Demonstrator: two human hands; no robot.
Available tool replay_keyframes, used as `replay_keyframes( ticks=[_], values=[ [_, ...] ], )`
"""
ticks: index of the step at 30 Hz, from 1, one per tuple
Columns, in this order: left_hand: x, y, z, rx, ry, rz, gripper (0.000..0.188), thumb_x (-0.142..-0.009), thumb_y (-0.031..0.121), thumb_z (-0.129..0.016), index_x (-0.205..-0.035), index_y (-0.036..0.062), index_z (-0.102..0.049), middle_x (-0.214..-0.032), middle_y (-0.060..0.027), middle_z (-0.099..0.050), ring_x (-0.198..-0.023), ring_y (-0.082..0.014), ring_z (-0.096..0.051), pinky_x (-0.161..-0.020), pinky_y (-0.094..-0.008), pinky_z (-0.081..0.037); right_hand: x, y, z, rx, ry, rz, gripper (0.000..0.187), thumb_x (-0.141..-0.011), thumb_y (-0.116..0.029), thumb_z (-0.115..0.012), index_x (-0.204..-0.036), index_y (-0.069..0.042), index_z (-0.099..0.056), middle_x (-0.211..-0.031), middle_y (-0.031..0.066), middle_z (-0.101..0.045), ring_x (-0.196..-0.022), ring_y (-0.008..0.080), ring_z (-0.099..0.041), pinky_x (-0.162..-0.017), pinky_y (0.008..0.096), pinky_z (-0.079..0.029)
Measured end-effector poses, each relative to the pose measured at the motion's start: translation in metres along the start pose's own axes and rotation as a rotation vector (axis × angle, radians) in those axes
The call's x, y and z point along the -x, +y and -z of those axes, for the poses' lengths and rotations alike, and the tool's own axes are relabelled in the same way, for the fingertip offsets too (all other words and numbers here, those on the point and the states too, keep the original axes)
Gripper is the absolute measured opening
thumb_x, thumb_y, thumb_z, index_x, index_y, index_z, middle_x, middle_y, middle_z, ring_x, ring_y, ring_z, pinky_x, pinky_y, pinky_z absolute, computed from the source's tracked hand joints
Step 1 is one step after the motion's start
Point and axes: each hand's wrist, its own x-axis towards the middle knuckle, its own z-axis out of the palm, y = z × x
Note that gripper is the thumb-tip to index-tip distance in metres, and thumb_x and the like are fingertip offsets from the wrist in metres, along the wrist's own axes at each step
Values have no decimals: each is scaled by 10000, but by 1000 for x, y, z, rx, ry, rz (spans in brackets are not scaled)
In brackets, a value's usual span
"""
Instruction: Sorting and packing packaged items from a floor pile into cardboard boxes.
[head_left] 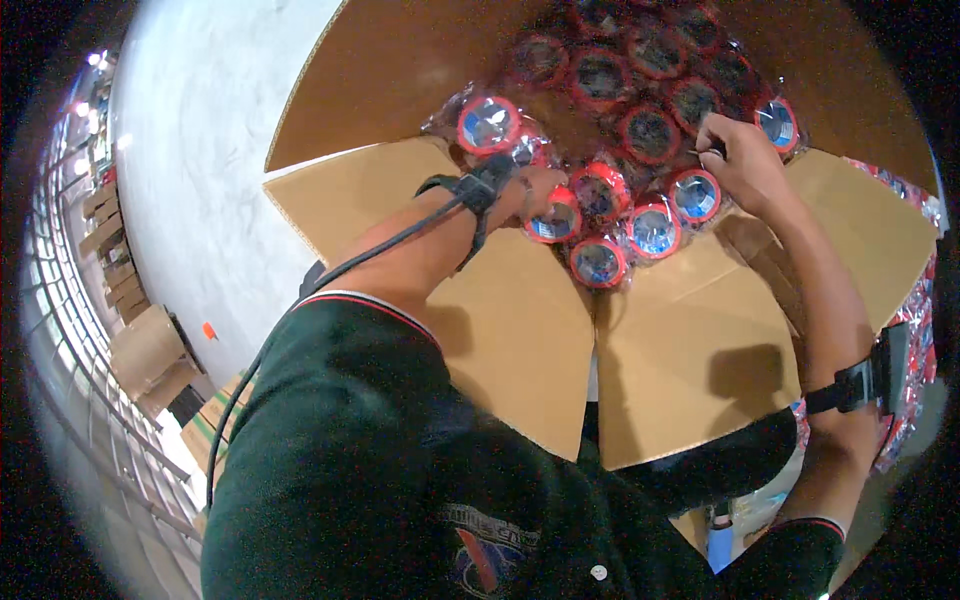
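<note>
The left hand [540,188] is resting against a wrapped tape roll [553,220] inside the cardboard box [520,350], apparently steadying it, finger opening unclear, while the right hand [742,160] is holding curled fingers [711,148] near other rolls [695,196], grip indeterminable.

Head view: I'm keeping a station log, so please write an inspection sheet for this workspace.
Surface: open cardboard box, near flaps spread outward.
Job's things: red-rimmed rolls in clear film.
Clutter: small orange-red item on the pale floor.
Hands: left hand among the near rolls, right hand at the rolls, fingers curled; both grips unclear.
Cables: black cable along the left forearm.
Surroundings: cartons at left.
</note>
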Motion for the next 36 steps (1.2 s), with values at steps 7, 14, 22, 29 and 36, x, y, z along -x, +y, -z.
replay_keyframes(
  ticks=[7, 14, 22, 29, 36],
  values=[
    [-10, -15, -10, 381, -165, 106, 830, -582, 435, -791, -1222, -4, -495, -1132, -192, -600, -1022, -307, -595, -864, -377, -474, 5, 5, -9, -6, -37, -23, 128, -717, -36, -610, -819, -23, -533, -741, 159, -593, -728, 326, -595, -643, 395, -449],
    [-35, 35, 8, 306, 40, 337, 938, -536, 739, -657, -1029, -58, -620, -983, -199, -658, -937, -315, -634, -835, -377, -490, -1, -11, 1, -49, 13, 31, 111, -714, 15, -595, -778, -1, -505, -682, 135, -542, -658, 265, -549, -618, 350, -433],
    [-49, 75, 14, 393, 339, 575, 738, -543, 624, -716, -865, -38, -681, -985, -242, -645, -941, -308, -641, -799, -396, -509, -5, -11, 6, -74, 21, -11, 138, -709, -20, -617, -808, -17, -521, -707, 159, -572, -680, 310, -579, -626, 380, -446],
    [-40, 55, 22, 354, 329, 396, 822, -550, 644, -702, -932, -81, -636, -929, -261, -645, -885, -357, -639, -796, -417, -498, -2, 10, -1, 13, 27, 2, 138, -715, -45, -618, -806, -32, -515, -691, 148, -559, -669, 315, -565, -607, 391, -435],
    [-13, 41, 47, -275, -168, 59, 600, -676, 455, -715, -1028, -25, -638, -1066, -232, -621, -1014, -340, -602, -876, -402, -476, 6, 4, -15, -16, -50, -13, 128, -721, -34, -613, -805, -22, -517, -701, 139, -562, -669, 294, -556, -615, 378, -433]
  ],
)
